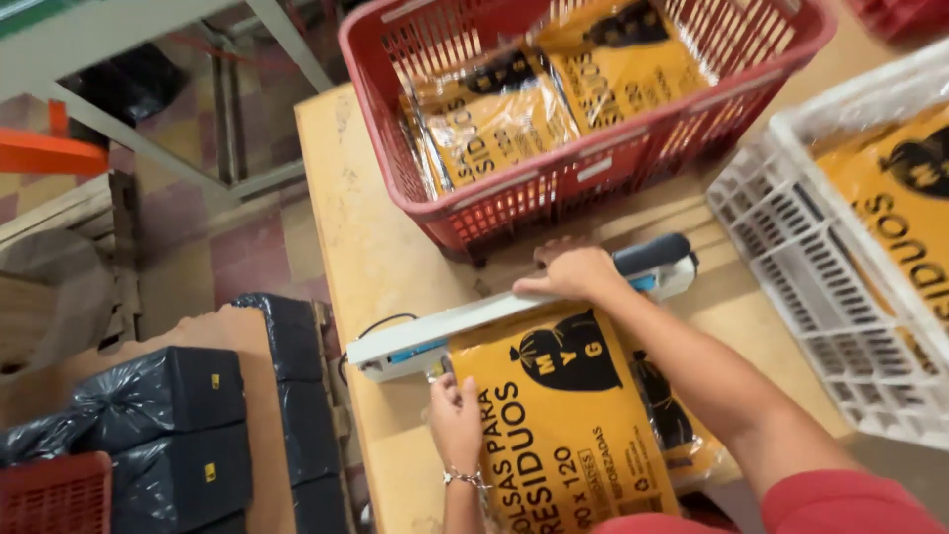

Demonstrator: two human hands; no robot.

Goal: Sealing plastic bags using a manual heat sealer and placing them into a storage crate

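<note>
A yellow plastic package printed with black lettering and a black bag figure (563, 415) lies flat on the pale wooden table (366, 237), its upper edge tucked under the long white arm of a heat sealer with a dark handle (494, 316). The right hand (573, 274) lies palm down on that arm near the handle end, fingers spread flat and pressing rather than wrapped round anything, so its grip is open. The left hand (455, 420), a thin bracelet at the wrist, rests on the package's left edge just below the sealer; the fingers lie on the film, and whether they pinch it cannot be told. A second package of the same kind (682, 435) pokes out from under the first on the right.

Beyond the sealer stands a red plastic lattice basket (474, 213) holding more yellow packages in clear film (514, 119). To the right, a white plastic lattice crate (811, 267) lies tilted, another yellow package (895, 208) inside it. Left of the table, black plastic-wrapped blocks (168, 415) sit stacked on brown cardboard (262, 425), with the corner of a second red basket (54, 494) beside them.
</note>
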